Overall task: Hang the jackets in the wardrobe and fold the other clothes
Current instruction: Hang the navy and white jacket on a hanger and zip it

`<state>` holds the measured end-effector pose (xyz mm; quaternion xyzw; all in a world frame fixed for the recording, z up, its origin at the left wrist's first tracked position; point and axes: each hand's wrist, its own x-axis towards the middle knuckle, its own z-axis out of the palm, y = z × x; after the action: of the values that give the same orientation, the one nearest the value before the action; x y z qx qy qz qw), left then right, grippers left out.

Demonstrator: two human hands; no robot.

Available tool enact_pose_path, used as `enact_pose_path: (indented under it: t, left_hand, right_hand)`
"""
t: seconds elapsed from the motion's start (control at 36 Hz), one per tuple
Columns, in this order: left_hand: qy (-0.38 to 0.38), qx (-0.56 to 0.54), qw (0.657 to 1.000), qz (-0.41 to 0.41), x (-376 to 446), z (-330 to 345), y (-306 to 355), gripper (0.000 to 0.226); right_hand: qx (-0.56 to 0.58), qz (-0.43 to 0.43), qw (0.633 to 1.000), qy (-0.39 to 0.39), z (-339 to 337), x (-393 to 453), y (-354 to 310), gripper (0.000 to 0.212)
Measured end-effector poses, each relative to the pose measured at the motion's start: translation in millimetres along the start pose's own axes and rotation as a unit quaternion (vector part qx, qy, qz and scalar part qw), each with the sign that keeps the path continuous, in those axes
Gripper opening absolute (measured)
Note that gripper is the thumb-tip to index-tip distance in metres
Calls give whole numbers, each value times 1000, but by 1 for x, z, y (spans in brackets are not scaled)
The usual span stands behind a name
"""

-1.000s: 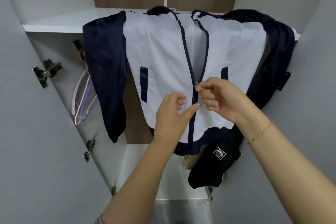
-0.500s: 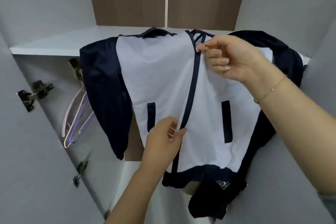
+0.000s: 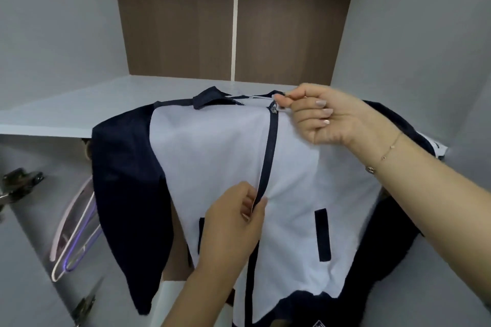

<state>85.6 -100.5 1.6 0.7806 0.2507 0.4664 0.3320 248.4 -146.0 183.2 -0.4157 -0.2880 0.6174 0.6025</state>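
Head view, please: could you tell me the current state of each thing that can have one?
Jacket: hanging in the wardrobe, zip closed up to the collar.
Zip pull: at the top, pinched by the right hand.
Left hand: pinching the zip line lower down.
Spare hangers: hanging empty at left.

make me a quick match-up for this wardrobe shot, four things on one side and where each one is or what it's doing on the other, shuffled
Things:
1. right hand
2. left hand
3. spare hangers
4. door hinge

Places or states:
A. hanging beside the jacket's navy sleeve
B. pinching the zip pull at the collar
C. fixed to the grey side panel at far left
D. pinching the zip band partway down the white front

Pairs: 1-B, 2-D, 3-A, 4-C
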Motion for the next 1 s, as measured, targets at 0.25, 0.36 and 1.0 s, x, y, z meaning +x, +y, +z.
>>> enact_pose_path:
  t: [0.25, 0.36, 1.0]
  left_hand:
    - [102, 71, 987, 100, 86, -25, 58, 22]
    - [52, 153, 985, 64, 108, -19, 60, 26]
    - [-2, 156, 987, 35, 114, -28, 55, 25]
  right_hand:
    - [-47, 46, 998, 7, 0, 17, -16, 27]
    - [14, 57, 998, 0, -3, 29, -21, 24]
    - [60, -51, 988, 132, -4, 134, -103, 29]
